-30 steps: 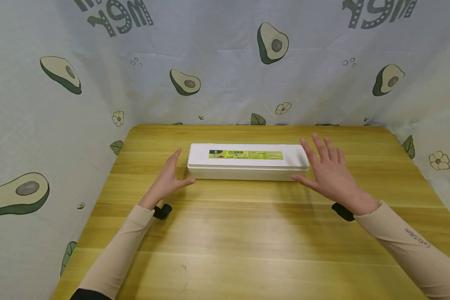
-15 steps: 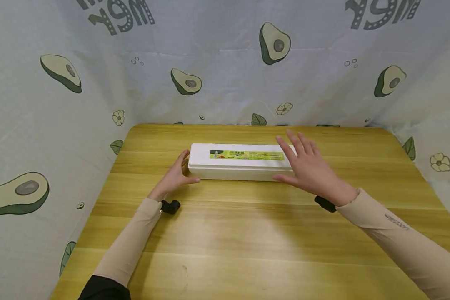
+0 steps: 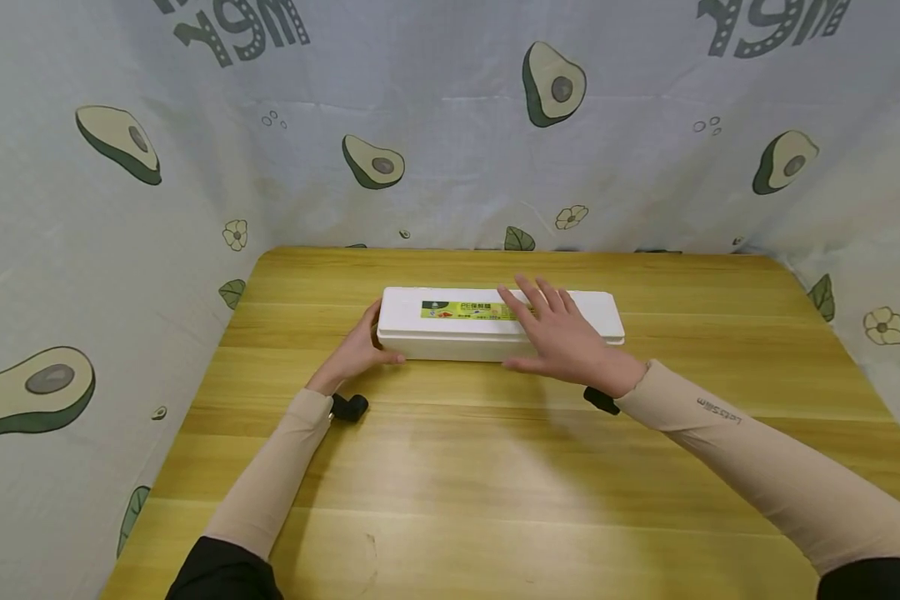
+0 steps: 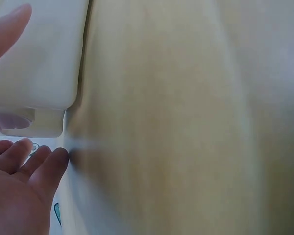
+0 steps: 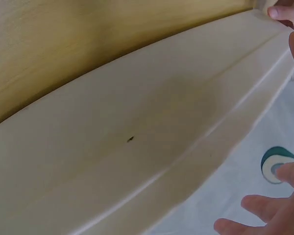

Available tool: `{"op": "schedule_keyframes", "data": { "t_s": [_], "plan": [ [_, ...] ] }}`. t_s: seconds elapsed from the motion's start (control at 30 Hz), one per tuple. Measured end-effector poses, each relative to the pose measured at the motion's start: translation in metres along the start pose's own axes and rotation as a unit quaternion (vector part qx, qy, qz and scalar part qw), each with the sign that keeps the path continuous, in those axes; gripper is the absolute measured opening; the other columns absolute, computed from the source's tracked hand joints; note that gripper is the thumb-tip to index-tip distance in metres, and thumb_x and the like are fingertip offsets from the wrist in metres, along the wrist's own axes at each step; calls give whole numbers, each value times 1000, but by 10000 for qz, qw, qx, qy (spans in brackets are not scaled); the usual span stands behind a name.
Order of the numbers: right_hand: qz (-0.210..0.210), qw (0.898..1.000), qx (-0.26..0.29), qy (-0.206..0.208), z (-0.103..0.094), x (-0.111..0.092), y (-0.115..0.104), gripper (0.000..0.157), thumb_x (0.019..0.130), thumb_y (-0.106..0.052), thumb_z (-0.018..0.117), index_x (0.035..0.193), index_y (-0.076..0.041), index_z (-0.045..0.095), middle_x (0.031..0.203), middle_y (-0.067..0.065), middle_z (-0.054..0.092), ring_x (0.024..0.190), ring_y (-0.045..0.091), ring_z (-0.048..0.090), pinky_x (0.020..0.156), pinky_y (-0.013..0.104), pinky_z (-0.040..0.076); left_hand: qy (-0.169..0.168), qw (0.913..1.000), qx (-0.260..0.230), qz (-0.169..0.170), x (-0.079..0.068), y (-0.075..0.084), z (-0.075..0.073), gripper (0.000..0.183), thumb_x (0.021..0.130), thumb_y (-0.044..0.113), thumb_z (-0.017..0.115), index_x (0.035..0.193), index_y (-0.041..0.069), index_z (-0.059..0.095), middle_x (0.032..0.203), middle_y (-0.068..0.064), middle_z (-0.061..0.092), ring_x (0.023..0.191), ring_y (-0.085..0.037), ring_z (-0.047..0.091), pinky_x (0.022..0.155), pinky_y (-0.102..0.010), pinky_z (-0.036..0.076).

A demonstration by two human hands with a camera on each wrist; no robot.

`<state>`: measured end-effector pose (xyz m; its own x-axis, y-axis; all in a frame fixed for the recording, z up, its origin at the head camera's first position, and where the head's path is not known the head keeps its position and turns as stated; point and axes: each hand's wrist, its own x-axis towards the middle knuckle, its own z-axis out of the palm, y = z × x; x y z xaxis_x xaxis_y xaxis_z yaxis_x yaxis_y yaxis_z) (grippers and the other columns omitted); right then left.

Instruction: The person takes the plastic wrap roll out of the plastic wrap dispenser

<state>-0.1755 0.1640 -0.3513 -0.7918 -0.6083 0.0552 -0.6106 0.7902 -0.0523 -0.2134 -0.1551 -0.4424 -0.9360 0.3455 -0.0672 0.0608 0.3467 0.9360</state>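
A long white cling film box (image 3: pixel 450 346) with a green-yellow label (image 3: pixel 450 310) on its lid lies crosswise on the wooden table, lid down. My left hand (image 3: pixel 355 350) is at its left end, thumb by the front face and fingers beside the end; the left wrist view shows those fingers (image 4: pixel 39 164) slightly bent and close to the end wall. Over the right half of the box is my right hand (image 3: pixel 562 337), fingers spread, covering part of the label in the head view. Whether it touches the lid I cannot tell.
The wooden table (image 3: pixel 450 467) extends in front of the box and to both sides. Behind it and along the sides hangs a pale curtain (image 3: pixel 450 167) printed with avocados. A black wrist camera (image 3: pixel 350 408) sits on the left wrist, another (image 3: pixel 602 400) on the right.
My right hand has moved left from the box's right end to over its right half. My left hand has come in rightward to the left end. The box has hardly moved.
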Motion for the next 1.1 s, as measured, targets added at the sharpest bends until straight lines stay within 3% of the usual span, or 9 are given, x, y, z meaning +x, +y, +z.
{"op": "schedule_keyframes", "data": {
  "t_s": [0.23,0.47,0.67,0.9,1.1],
  "plan": [
    [-33,9996,56,-266,8,15,-6,99,75,-55,64,145,-10,11,147,21,9,130,44,10,99,59,14,-44,9999,51,99,5,1,-1,111,64,9,81,145,12,6,143,-12,24,124,-27,29,102,-45,19],
    [-104,9991,-127,-380,14,28,-10,99,74,-54,65,145,-8,13,145,22,12,129,44,13,100,57,15,-170,9993,-180,281,9,-1,0,109,65,3,80,144,8,5,141,-16,22,120,-31,31,101,-47,19],
    [-134,9993,-19,-345,17,33,-12,98,74,-49,68,145,-8,14,145,23,14,128,46,14,99,58,15,-173,9994,-199,203,9,-1,0,107,65,4,79,144,8,7,141,-16,22,121,-31,30,101,-48,19],
    [46,9982,-104,-592,21,37,-12,102,72,-49,70,145,-10,11,146,22,9,129,45,10,100,57,14,-192,9994,-252,117,9,-1,0,104,67,4,79,144,9,9,140,-14,25,119,-30,33,99,-47,24],
    [55,9978,-247,-615,21,40,-10,102,71,-44,73,145,-9,12,145,23,12,128,46,14,99,58,16,-111,9998,-185,6,9,0,0,104,66,4,79,144,10,11,140,-14,26,118,-31,34,98,-47,25]
  ]
}}
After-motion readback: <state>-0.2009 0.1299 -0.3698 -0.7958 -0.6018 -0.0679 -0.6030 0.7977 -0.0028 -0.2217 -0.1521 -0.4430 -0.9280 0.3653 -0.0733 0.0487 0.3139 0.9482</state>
